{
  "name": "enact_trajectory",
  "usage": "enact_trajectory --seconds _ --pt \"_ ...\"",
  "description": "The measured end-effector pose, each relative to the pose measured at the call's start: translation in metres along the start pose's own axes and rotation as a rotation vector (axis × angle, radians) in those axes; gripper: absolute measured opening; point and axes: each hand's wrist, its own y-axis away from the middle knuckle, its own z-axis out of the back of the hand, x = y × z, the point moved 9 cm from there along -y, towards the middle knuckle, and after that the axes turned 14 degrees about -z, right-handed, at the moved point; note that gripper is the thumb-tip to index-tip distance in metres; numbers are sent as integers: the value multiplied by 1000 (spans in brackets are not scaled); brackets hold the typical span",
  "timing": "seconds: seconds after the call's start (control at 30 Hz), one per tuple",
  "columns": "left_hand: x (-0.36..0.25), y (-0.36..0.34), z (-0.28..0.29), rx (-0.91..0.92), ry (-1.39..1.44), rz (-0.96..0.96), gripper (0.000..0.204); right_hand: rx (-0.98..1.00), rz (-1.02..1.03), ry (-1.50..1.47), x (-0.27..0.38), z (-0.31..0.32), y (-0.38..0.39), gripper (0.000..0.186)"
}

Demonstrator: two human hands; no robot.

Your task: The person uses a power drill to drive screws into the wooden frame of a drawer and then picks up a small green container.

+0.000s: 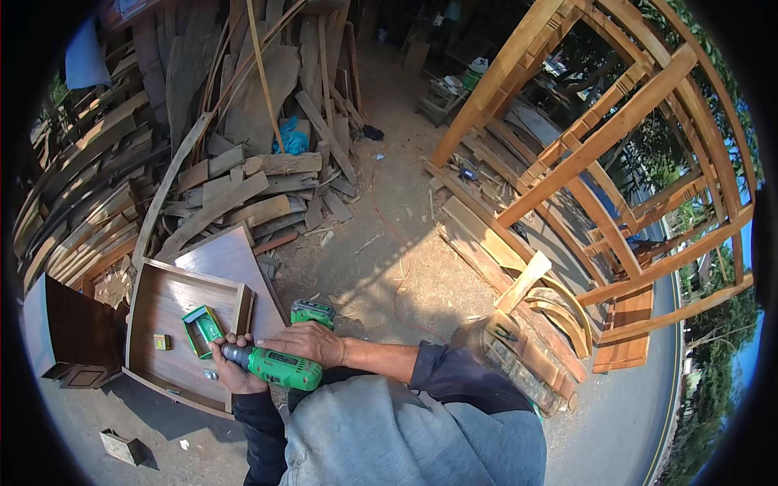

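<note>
A green cordless drill (285,369) lies across my lap, its chuck pointing left. My right hand (314,343) is closed over its handle, with the battery pack (313,313) showing beyond the knuckles. Around the dark chuck are the fingers of my left hand (235,374); whether a bit sits in it I cannot tell. Just left of that hand is a shallow wooden drawer (136,324). Inside it lie an open green box (203,330), a small yellow-and-green box (163,342) and a small shiny metal piece (211,375).
A flat wooden panel (231,263) lies behind the drawer, and a dark wooden cabinet (81,332) stands at left. Scrap wood (243,194) is heaped at far left. A large wooden frame (600,170) rises at right above planks (486,243). An orange cord (401,279) crosses the ground.
</note>
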Motion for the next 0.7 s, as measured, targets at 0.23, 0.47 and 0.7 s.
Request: enact_trajectory --seconds 0.23,0.47,0.7 --pt "22 30 -24 2 -52 -73 32 -72 110 -39 -4 42 19 54" --pt "56 33 -40 -116 -44 -16 23 16 144 65 -23 62 14 50" --pt "61 42 -31 -185 22 14 21 81 141 -112 -35 38 24 64"
